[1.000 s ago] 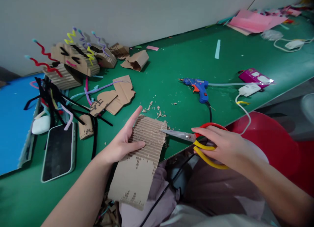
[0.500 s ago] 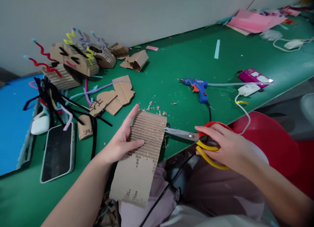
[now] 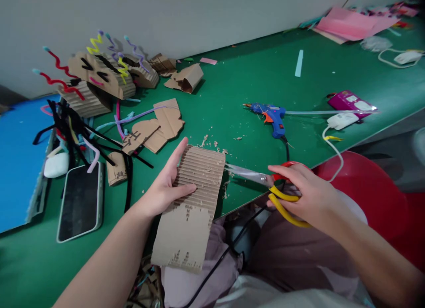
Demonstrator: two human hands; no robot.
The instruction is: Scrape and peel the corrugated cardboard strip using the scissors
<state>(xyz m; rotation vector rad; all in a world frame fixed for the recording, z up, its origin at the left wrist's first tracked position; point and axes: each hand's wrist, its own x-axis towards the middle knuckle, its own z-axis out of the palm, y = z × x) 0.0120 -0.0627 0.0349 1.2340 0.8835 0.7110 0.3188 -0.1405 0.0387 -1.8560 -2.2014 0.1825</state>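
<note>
My left hand (image 3: pixel 172 190) grips a strip of corrugated cardboard (image 3: pixel 186 237) by its left edge, thumb on top. The strip's upper half shows bare ridges with torn crumbs on them; its lower half is smooth, with small dark torn marks. It hangs partly over the table edge above my lap. In my right hand (image 3: pixel 305 188) is a pair of scissors (image 3: pixel 254 176) with red and yellow handles. Their blades point left, nearly closed, with the tips close to the strip's upper right edge. Cardboard crumbs (image 3: pixel 226 151) lie on the table just beyond.
A blue glue gun (image 3: pixel 274 115) with a trailing cord lies on the green table (image 3: pixel 232 86). At left are a phone (image 3: pixel 81 199), a white case (image 3: pixel 56 165), black pipe cleaners (image 3: pixel 71 130) and cut cardboard pieces (image 3: pixel 168 122). Cardboard figures (image 3: pixel 99 75) stand behind. A red stool (image 3: pixel 372 184) is at right.
The scissors have drawn slightly right, and their tips have come away from the strip's edge. My left hand keeps its grip on the cardboard. The whole view has shifted a little.
</note>
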